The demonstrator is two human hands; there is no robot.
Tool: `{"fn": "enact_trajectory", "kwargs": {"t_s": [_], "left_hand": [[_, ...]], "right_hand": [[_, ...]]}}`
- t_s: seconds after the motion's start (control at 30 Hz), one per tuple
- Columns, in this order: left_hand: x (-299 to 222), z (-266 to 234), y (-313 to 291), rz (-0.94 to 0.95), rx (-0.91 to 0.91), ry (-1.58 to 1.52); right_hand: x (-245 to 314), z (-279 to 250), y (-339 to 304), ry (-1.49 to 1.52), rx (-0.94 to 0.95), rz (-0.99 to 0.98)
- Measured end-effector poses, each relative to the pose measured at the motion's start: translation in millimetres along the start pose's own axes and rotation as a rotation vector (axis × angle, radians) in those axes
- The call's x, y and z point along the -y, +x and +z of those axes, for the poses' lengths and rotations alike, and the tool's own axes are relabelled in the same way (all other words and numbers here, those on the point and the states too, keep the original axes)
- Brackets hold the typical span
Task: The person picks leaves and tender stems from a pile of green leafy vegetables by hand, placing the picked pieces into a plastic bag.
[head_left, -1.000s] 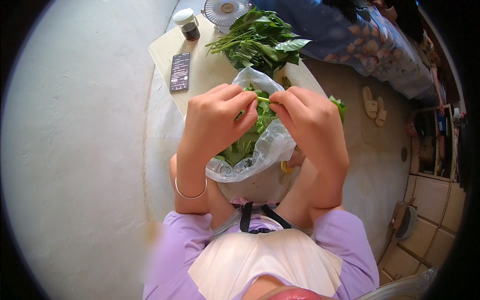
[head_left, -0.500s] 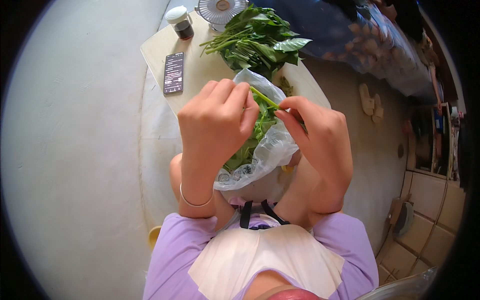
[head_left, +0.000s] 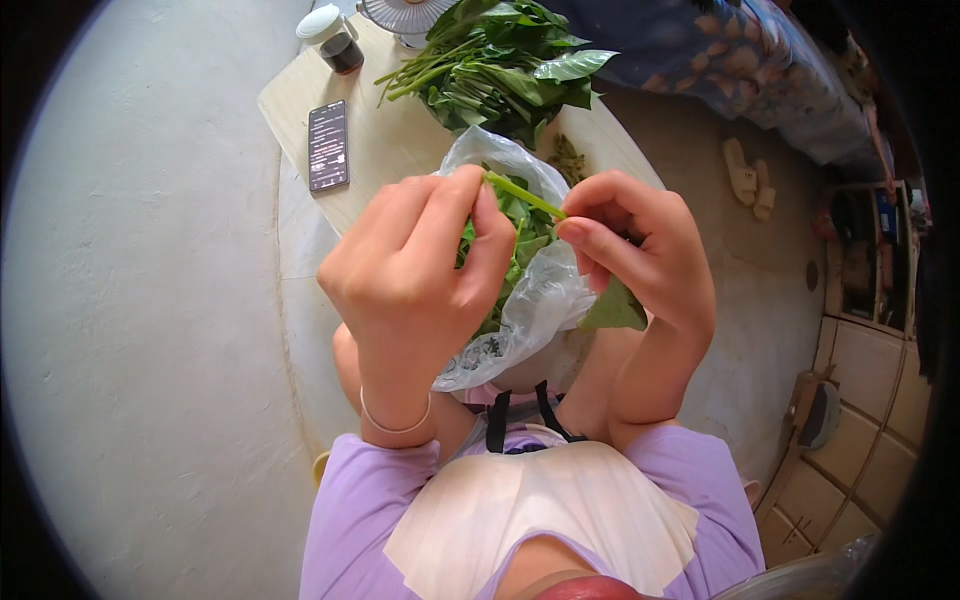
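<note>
A green vegetable stem (head_left: 528, 196) stretches between my two hands above a clear plastic bag. My left hand (head_left: 415, 250) pinches its left end between thumb and forefinger. Thumb and fingers of my right hand (head_left: 640, 235) are closed on the other end, and a green leaf (head_left: 614, 308) hangs below that hand. The open plastic bag (head_left: 548, 300) sits in front of my lap, with loose green leaves (head_left: 515, 235) inside. Beyond it, a big pile of leafy greens (head_left: 505, 75) lies on the pale table, stems pointing left.
On the table (head_left: 375, 140) are a phone (head_left: 328, 146) with a lit screen, a lidded jar of dark liquid (head_left: 340, 50), a small fan (head_left: 408, 14) and a little heap of stem scraps (head_left: 567, 160). Slippers (head_left: 748, 182) lie on the floor at right, near a cabinet (head_left: 865, 370).
My left hand has shifted slightly left and my right hand has turned a little, the stem still between them. A leaf now shows under my right hand. The view has shifted slightly.
</note>
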State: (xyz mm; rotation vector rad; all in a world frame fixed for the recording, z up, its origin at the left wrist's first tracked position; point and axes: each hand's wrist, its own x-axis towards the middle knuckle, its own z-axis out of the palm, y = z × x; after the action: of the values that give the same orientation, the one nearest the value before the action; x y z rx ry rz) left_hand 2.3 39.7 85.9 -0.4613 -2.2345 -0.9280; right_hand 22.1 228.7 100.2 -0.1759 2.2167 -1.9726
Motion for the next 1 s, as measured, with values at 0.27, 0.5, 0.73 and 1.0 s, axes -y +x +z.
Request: {"fn": "enact_trajectory", "kwargs": {"t_s": [0.27,0.5,0.73,1.0], "left_hand": [[6,12,3,0.152,-0.094,0.095],[7,11,2,0.248,-0.102,0.088],[5,13,1,0.317,-0.127,0.075],[10,16,2,0.222,0.016,0.160]], "right_hand": [[9,0,-2,0.085,0.019,0.119],[8,-10,-4,0.163,0.081,0.124],[6,-23,-5,0.318,0.178,0.162],[-3,-10,0,-0.076,-0.105,0.022]]}}
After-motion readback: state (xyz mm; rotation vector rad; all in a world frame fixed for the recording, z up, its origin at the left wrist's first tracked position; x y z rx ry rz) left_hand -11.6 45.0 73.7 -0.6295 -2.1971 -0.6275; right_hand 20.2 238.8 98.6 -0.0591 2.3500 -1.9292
